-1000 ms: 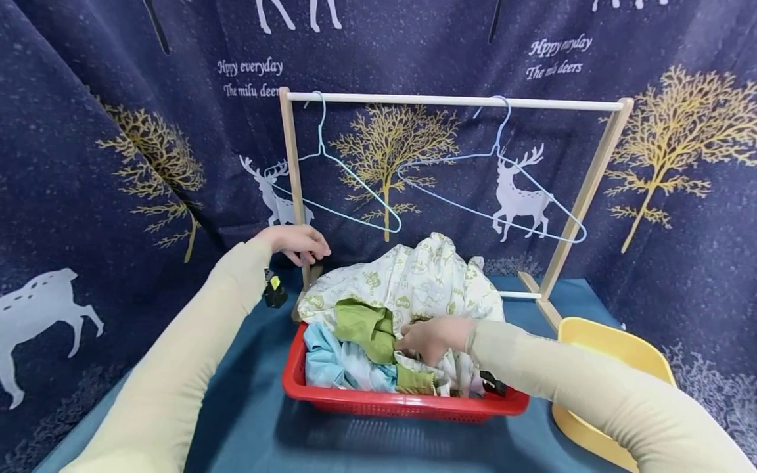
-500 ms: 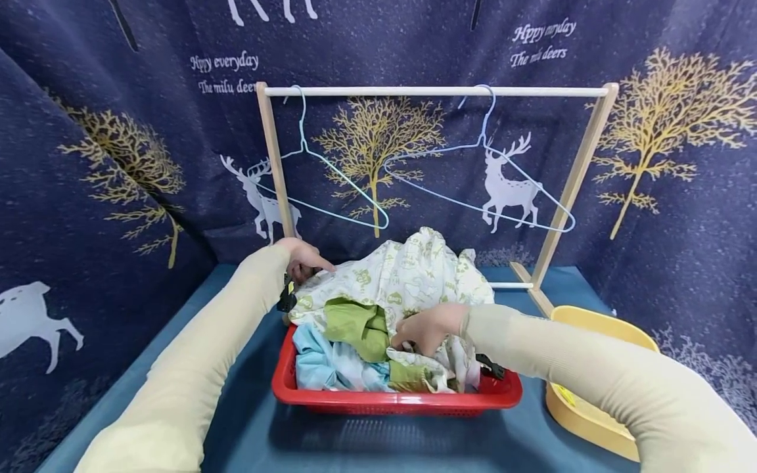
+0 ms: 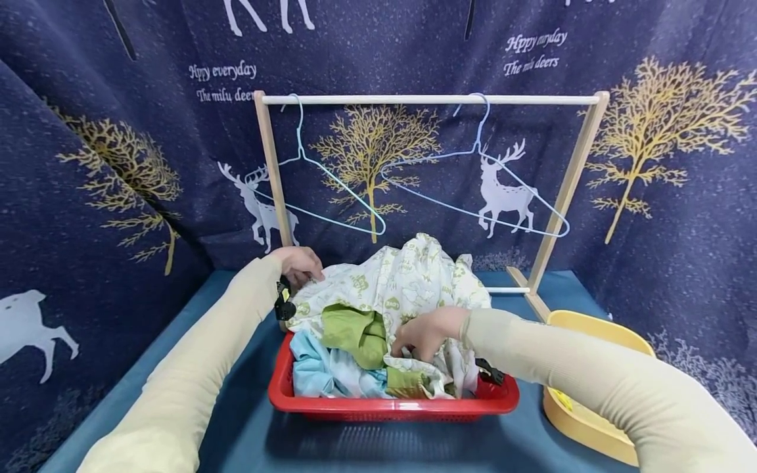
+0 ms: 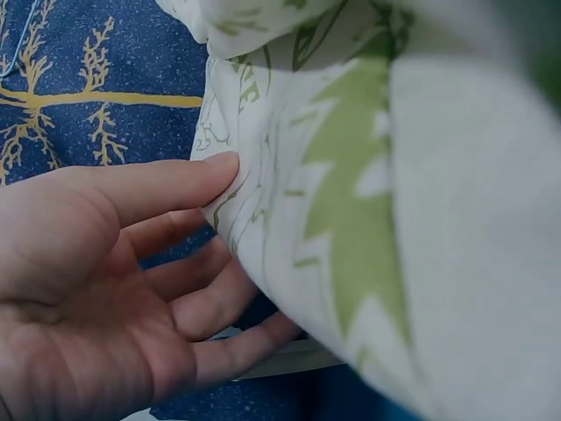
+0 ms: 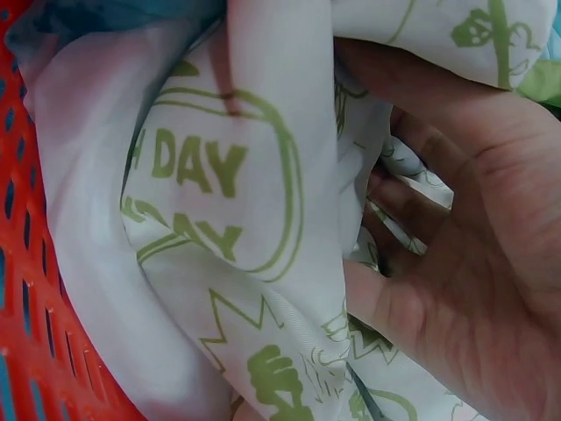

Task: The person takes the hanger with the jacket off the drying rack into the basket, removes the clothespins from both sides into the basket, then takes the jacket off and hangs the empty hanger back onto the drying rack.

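A white cloth with green print [image 3: 414, 282] is heaped over the back of a red plastic basket [image 3: 393, 407]. At its left end my left hand [image 3: 300, 264] pinches the edge; in the left wrist view the thumb [image 4: 197, 180] lies on the front and the fingers pass behind. My right hand [image 3: 427, 332] reaches down into the basket, its curled fingers gripping white printed folds [image 5: 210, 202], partly hidden by the cloth. Beside it lie a green cloth piece [image 3: 355, 332] and light blue cloth [image 3: 313, 368].
Behind the basket stands a wooden rack with a white rail [image 3: 426, 100]. A light blue hanger [image 3: 331, 172] and a periwinkle hanger [image 3: 443, 200] hang from it. A yellow bin [image 3: 597, 328] stands at the right, partly covered by the right sleeve. A deer-print curtain forms the backdrop.
My left hand has come down from beside the rack's left post onto the white cloth's edge and taken hold. The right hand stays in the basket. The head view has shifted slightly.
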Action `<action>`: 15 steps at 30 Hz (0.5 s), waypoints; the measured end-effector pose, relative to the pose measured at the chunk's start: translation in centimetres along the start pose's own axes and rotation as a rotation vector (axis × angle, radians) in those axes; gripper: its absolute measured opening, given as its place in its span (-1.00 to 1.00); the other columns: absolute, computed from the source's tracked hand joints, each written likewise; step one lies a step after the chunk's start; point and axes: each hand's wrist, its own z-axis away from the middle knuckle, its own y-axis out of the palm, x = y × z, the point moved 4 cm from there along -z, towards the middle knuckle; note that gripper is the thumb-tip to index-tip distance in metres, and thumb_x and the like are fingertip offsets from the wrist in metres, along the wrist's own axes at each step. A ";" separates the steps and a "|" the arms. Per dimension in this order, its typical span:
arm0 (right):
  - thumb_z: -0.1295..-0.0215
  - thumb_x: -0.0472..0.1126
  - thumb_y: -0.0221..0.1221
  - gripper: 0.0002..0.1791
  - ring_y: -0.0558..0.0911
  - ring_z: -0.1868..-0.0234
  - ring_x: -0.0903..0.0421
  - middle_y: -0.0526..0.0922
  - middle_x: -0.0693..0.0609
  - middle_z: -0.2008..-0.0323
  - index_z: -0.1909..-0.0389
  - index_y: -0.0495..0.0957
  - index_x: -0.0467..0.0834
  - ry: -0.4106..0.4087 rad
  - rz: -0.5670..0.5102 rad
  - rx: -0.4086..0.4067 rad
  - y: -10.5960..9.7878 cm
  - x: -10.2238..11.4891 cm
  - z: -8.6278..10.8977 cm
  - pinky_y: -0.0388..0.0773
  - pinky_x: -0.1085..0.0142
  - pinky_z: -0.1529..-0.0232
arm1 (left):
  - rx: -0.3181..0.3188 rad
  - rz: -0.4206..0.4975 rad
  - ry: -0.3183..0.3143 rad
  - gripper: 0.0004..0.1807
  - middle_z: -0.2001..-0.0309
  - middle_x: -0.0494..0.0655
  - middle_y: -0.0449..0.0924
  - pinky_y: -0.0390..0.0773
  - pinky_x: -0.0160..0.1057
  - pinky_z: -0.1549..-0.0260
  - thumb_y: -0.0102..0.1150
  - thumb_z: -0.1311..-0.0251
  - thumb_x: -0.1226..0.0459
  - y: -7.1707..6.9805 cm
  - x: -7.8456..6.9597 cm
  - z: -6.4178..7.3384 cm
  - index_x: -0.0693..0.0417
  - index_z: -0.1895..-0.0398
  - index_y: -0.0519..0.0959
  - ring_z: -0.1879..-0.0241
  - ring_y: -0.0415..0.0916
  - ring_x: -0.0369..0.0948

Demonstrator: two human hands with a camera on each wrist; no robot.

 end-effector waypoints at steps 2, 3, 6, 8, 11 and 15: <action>0.02 -0.60 -0.02 -0.69 0.11 0.51 0.26 0.12 0.13 0.50 0.38 0.29 -0.14 0.018 0.005 -0.009 0.1 0.0 -0.1 0.05 0.42 0.49 | -0.044 -0.043 0.000 -0.85 0.42 -0.18 0.46 0.56 -0.18 0.24 0.15 -0.33 0.29 -0.2 -0.1 0.2 0.15 0.11 0.55 0.54 0.31 -0.35; 0.02 -0.61 -0.03 -0.68 0.11 0.51 0.26 0.12 0.13 0.50 0.38 0.28 -0.12 0.028 0.006 -0.011 0.1 0.0 -0.1 0.05 0.42 0.50 | -0.067 -0.066 -0.003 -0.74 0.31 -0.10 0.52 0.59 -0.14 0.18 0.15 -0.33 0.27 -0.4 -0.1 0.3 0.18 -0.02 0.54 0.48 0.41 -0.32; 0.02 -0.62 -0.05 -0.65 0.11 0.50 0.25 0.09 0.13 0.50 0.40 0.25 -0.10 0.048 0.007 -0.020 0.2 -0.1 -0.1 0.05 0.41 0.51 | -0.132 -0.122 0.000 -0.51 -0.12 0.09 0.54 0.61 0.00 0.01 0.16 -0.34 0.24 -0.7 -0.4 0.8 0.20 -0.29 0.42 0.08 0.62 -0.12; 0.01 -0.63 -0.06 -0.65 0.10 0.51 0.25 0.08 0.13 0.51 0.40 0.25 -0.10 0.049 -0.001 -0.025 0.3 -0.1 0.0 0.05 0.41 0.51 | -0.153 -0.126 0.006 -0.51 -0.19 0.14 0.51 0.59 0.06 -0.05 0.15 -0.34 0.25 -0.6 -0.7 1.0 0.21 -0.30 0.41 -0.16 0.56 0.01; 0.02 -0.63 -0.09 -0.66 0.09 0.53 0.25 0.06 0.13 0.53 0.41 0.23 -0.11 0.037 -0.010 -0.031 0.3 0.0 0.1 0.04 0.40 0.51 | -0.190 -0.108 0.016 -0.55 -0.13 0.13 0.53 0.57 0.10 -0.08 0.16 -0.33 0.28 -0.5 -1.1 1.5 0.21 -0.26 0.44 -0.19 0.52 0.07; 0.02 -0.64 -0.10 -0.67 0.10 0.53 0.26 0.07 0.14 0.54 0.41 0.24 -0.13 0.020 -0.017 -0.047 0.2 0.1 0.3 0.05 0.41 0.51 | -0.222 -0.109 0.050 -0.59 -0.19 0.16 0.50 0.53 0.10 -0.15 0.15 -0.32 0.30 -0.8 -1.8 2.4 0.22 -0.21 0.48 -0.22 0.50 0.11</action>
